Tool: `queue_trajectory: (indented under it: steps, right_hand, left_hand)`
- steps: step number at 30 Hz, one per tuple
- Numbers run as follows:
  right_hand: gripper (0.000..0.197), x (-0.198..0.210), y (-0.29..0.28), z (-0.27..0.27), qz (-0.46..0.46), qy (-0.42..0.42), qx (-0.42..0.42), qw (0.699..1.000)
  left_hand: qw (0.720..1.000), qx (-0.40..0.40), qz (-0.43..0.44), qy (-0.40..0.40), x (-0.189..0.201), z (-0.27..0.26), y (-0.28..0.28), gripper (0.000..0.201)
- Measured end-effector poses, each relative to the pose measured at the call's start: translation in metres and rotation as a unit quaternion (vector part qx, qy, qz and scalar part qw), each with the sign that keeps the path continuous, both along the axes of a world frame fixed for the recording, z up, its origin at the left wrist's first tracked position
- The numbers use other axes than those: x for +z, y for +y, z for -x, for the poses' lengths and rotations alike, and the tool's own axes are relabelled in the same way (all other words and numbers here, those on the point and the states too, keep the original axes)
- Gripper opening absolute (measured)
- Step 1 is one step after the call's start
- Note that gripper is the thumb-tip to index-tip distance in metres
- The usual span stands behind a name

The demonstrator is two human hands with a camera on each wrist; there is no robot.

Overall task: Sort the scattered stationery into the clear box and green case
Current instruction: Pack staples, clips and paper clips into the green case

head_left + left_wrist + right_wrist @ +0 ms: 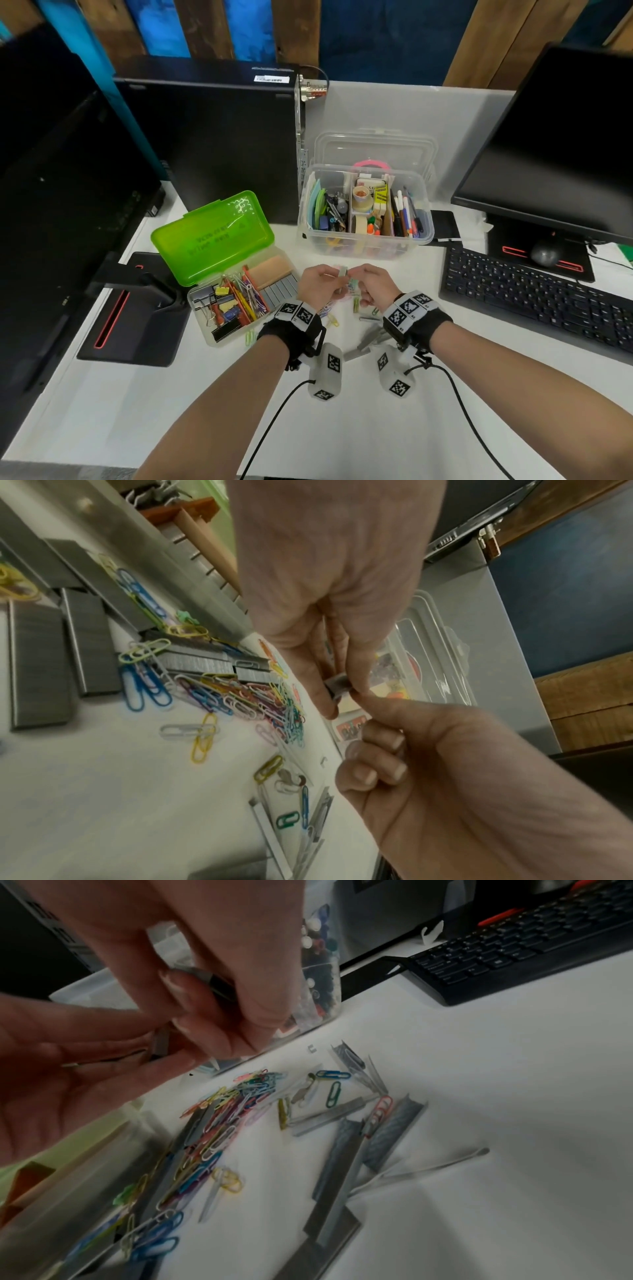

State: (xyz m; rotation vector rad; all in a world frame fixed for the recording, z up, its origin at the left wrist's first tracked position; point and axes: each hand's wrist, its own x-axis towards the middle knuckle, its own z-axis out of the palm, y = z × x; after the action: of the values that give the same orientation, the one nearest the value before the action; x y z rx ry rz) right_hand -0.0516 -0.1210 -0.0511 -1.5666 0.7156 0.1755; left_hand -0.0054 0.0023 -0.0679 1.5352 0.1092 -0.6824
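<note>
Over the white desk my two hands meet above the scattered pile. My left hand (pixel 337 277) (pixel 339 697) pinches a short grey staple strip (pixel 342 272) (pixel 337 684) between thumb and fingers. My right hand (pixel 357 278) (pixel 366 712) (pixel 205 1001) pinches the same strip from the other side, its other fingers curled. A staple piece (pixel 160 1043) lies against my left hand's fingers (pixel 113 1047). Below lie coloured paper clips (pixel 329 318) (pixel 240 696) (pixel 222 1118) and loose staple strips (pixel 370 339) (pixel 342 1164). The green case (pixel 212 233) stands open to the left. The clear box (pixel 359 246) stands open behind.
A black keyboard (pixel 534 301) lies to the right, under a monitor (pixel 565 137). A black computer tower (pixel 212 137) stands behind the green case. A second monitor's base (pixel 137 308) sits at the left. The case holds binder clips, clips and staple strips.
</note>
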Motion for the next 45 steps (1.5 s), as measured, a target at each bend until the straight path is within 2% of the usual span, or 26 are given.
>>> queue_trajectory:
  steps: [3,7,9,11,14,17,22,27,32,36,38,42,45]
  right_hand:
    - [0.028,-0.002,0.001,-0.004,0.027,0.002,0.016,1.000]
    - [0.023,-0.006,0.012,-0.017,0.064,0.009,0.078,0.995]
    - [0.021,-0.004,0.018,-0.027,0.077,0.016,0.104,0.991]
    - [0.020,0.001,0.026,-0.037,0.099,0.016,0.134,0.986]
    - [0.020,0.004,0.041,-0.051,0.104,0.023,0.186,0.977]
    - [0.021,0.005,0.057,-0.064,0.103,0.039,0.208,0.972]
    - [0.022,0.002,0.078,-0.081,0.059,0.065,0.232,0.969]
    - [0.025,-0.002,0.087,-0.089,0.032,0.088,0.236,0.967]
    - [0.023,-0.001,0.091,-0.089,0.016,0.092,0.240,0.966]
    - [0.020,0.008,0.093,-0.093,0.081,0.092,0.232,0.965]
    - [0.025,0.013,0.091,-0.094,0.110,0.097,0.226,0.963]
    - [0.017,0.008,0.091,-0.091,0.060,0.137,0.180,0.972]
    - [0.018,0.002,0.094,-0.091,0.145,0.130,0.243,0.950]
  left_hand:
    - [0.997,-0.044,-0.029,-0.047,-0.001,0.003,0.008,0.018]
    - [0.980,-0.084,-0.125,-0.130,0.003,0.003,0.022,0.015]
    - [0.947,-0.123,-0.213,-0.205,0.011,0.001,0.031,0.041]
    - [0.911,-0.176,-0.263,-0.265,0.019,-0.004,0.042,0.064]
    - [0.855,-0.248,-0.322,-0.322,0.027,-0.014,0.062,0.071]
    - [0.814,-0.266,-0.372,-0.359,0.033,-0.025,0.079,0.067]
    - [0.802,-0.270,-0.394,-0.358,0.038,-0.038,0.100,0.060]
    - [0.812,-0.253,-0.392,-0.351,0.032,-0.039,0.110,0.062]
    - [0.806,-0.248,-0.398,-0.362,0.031,-0.042,0.115,0.061]
    - [0.809,-0.229,-0.430,-0.330,0.031,-0.050,0.122,0.054]
    - [0.798,-0.236,-0.457,-0.313,0.029,-0.052,0.124,0.049]
    - [0.760,-0.290,-0.495,-0.306,0.020,-0.047,0.123,0.043]
    - [0.748,-0.287,-0.506,-0.320,0.011,-0.042,0.127,0.050]
